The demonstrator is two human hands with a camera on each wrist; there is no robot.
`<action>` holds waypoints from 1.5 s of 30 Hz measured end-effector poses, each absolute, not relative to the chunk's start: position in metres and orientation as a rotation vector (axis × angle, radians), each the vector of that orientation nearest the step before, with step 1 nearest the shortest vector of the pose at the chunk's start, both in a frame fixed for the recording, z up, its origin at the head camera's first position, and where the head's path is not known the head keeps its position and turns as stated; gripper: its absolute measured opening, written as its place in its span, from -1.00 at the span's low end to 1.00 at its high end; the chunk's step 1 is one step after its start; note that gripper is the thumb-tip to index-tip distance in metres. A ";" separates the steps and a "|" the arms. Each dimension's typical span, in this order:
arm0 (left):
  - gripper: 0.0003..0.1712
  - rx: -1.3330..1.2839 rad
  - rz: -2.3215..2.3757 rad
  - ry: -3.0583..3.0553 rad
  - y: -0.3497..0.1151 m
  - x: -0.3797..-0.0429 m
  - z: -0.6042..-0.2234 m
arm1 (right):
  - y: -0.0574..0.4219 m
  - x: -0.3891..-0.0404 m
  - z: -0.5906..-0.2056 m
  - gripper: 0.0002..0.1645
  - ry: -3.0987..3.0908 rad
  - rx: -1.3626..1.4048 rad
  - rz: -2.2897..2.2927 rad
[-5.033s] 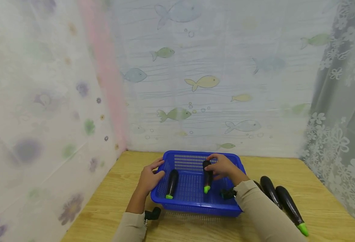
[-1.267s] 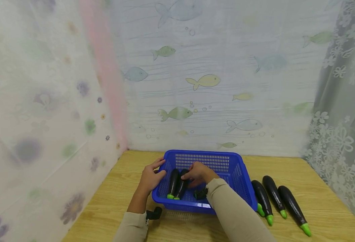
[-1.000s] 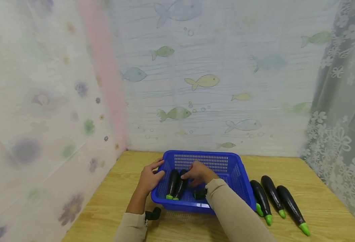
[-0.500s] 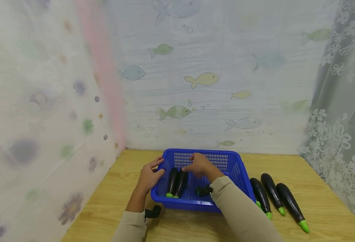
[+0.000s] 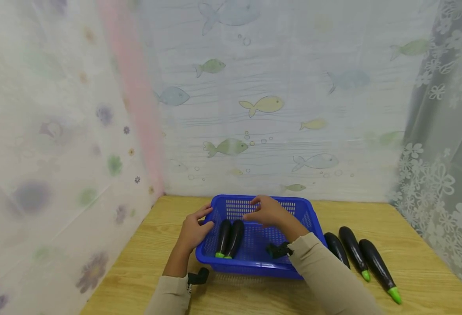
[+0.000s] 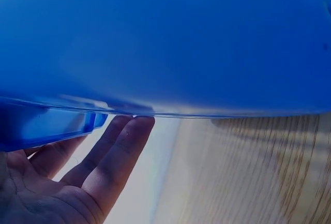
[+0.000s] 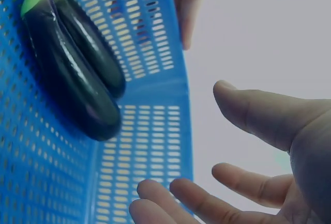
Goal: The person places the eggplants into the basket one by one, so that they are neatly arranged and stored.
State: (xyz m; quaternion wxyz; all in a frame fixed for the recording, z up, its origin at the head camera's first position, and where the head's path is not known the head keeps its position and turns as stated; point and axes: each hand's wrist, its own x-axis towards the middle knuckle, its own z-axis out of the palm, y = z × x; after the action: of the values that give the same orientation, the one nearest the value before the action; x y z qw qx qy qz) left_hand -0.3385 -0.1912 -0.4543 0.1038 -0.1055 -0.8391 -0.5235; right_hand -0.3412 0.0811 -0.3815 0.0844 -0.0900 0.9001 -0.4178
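Observation:
A blue plastic basket (image 5: 250,263) with slotted walls sits on the wooden table. Inside, along its left wall, two dark eggplants with green stem ends lie side by side: the left eggplant (image 5: 223,239) and the right eggplant (image 5: 236,239). My left hand (image 5: 193,230) holds the basket's left rim, thumb over the edge and fingers along the outside, as the right wrist view also shows. Over the basket's back half hovers my right hand (image 5: 271,212), fingers spread and nothing between them. In the right wrist view its fingertips overlap the basket's edge.
On the table (image 5: 136,280) right of the basket lie more eggplants: a near eggplant (image 5: 336,249) partly hidden by my right sleeve, a middle eggplant (image 5: 353,250) and an outer eggplant (image 5: 378,267). A fish-patterned curtain (image 5: 223,175) hangs behind the table's back edge.
My right hand carried an eggplant leftward, laid it beside the first one and let go. Since then it has lifted and drawn back to the right. My left hand stays on the rim.

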 end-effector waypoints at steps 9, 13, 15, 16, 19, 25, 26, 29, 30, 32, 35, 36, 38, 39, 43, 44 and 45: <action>-0.37 -0.305 -1.530 -2.484 -0.192 -0.338 -0.454 | 0.111 -0.331 -0.369 -0.22 2.712 -0.334 -1.263; -0.37 -0.297 -1.533 -2.484 -0.191 -0.336 -0.452 | 0.127 -0.327 -0.366 -0.22 2.710 -0.363 -1.292; -0.37 -0.297 -1.531 -2.485 -0.191 -0.335 -0.451 | 0.136 -0.325 -0.365 -0.22 2.708 -0.365 -1.313; -0.37 -0.297 -1.533 -2.486 -0.191 -0.335 -0.451 | 0.140 -0.323 -0.364 -0.23 2.706 -0.366 -1.326; -0.37 -0.302 -1.541 -2.484 -0.190 -0.336 -0.452 | 0.153 -0.320 -0.363 -0.24 2.715 -0.370 -1.351; -0.37 -0.300 -1.553 -2.483 -0.189 -0.337 -0.453 | 0.176 -0.311 -0.364 -0.23 2.758 -0.379 -1.338; -0.37 -0.297 -1.558 -2.480 -0.189 -0.337 -0.453 | 0.179 -0.309 -0.365 -0.22 2.765 -0.379 -1.335; -0.37 -0.298 -1.564 -2.476 -0.189 -0.337 -0.453 | 0.190 -0.305 -0.365 -0.23 2.791 -0.362 -1.323; -0.37 -0.298 -1.566 -2.473 -0.189 -0.337 -0.453 | 0.194 -0.303 -0.365 -0.23 2.802 -0.352 -1.319; -0.37 -0.295 -1.570 -2.471 -0.190 -0.337 -0.452 | 0.201 -0.300 -0.367 -0.24 2.833 -0.338 -1.295; -0.37 -0.291 -1.564 -2.474 -0.190 -0.338 -0.453 | 0.211 -0.296 -0.371 -0.23 2.889 -0.312 -1.243; -0.37 -0.287 -1.562 -2.476 -0.190 -0.338 -0.453 | 0.214 -0.294 -0.372 -0.22 2.900 -0.308 -1.233; -0.37 -0.288 -1.555 -2.478 -0.189 -0.339 -0.453 | 0.222 -0.291 -0.376 -0.20 2.923 -0.305 -1.209; -0.37 -0.289 -1.553 -2.478 -0.189 -0.339 -0.453 | 0.225 -0.290 -0.377 -0.19 2.930 -0.295 -1.203; -0.38 -0.290 -1.540 -2.481 -0.189 -0.338 -0.453 | 0.239 -0.285 -0.384 -0.18 2.969 -0.273 -1.163; -0.38 -0.287 -1.538 -2.483 -0.190 -0.338 -0.453 | 0.242 -0.283 -0.386 -0.19 2.978 -0.262 -1.152; -0.38 -0.282 -1.538 -2.485 -0.190 -0.338 -0.453 | 0.245 -0.282 -0.388 -0.20 2.984 -0.250 -1.146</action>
State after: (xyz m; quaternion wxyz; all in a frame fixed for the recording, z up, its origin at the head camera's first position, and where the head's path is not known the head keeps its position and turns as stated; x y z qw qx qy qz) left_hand -0.3376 -0.1898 -0.4529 0.1027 -0.0957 -0.8419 -0.5211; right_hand -0.2825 0.2453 -0.3875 -0.0322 -0.0781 0.9302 -0.3573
